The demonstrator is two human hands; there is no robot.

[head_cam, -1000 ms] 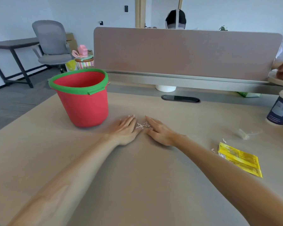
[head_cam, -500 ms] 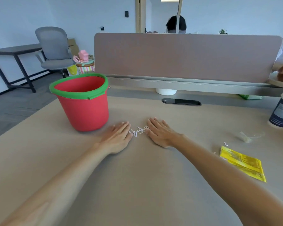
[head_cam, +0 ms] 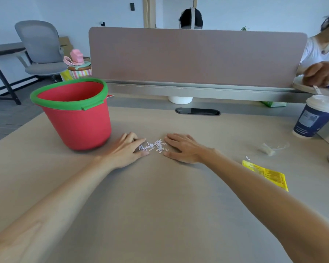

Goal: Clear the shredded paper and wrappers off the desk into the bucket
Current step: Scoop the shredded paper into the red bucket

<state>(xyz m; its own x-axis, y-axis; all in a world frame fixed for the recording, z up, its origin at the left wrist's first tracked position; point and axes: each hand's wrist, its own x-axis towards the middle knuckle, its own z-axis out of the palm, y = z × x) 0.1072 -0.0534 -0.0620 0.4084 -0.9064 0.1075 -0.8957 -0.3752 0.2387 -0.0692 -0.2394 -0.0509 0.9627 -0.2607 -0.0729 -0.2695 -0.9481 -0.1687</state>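
Note:
A small heap of white shredded paper (head_cam: 154, 145) lies on the beige desk (head_cam: 159, 205) between my two hands. My left hand (head_cam: 126, 151) rests flat on its left side, fingers touching the scraps. My right hand (head_cam: 182, 148) lies flat on its right side, fingers spread. Neither hand holds anything. The red bucket (head_cam: 78, 118) with a green rim stands upright just left of my left hand. A yellow wrapper (head_cam: 266, 174) lies flat at the right, a crumpled clear wrapper (head_cam: 269, 149) beyond it, and a lone paper scrap (head_cam: 247, 158) between them.
A dark blue paper cup (head_cam: 313, 118) stands at the right edge. A divider panel (head_cam: 196, 57) closes off the back of the desk, with a cable slot (head_cam: 197, 111) before it. Other people sit beyond the panel. A grey chair (head_cam: 40, 52) stands at back left.
My hands have drawn apart and toward me, so the shredded paper that was pinched between the fingertips now lies spread in a wider gap.

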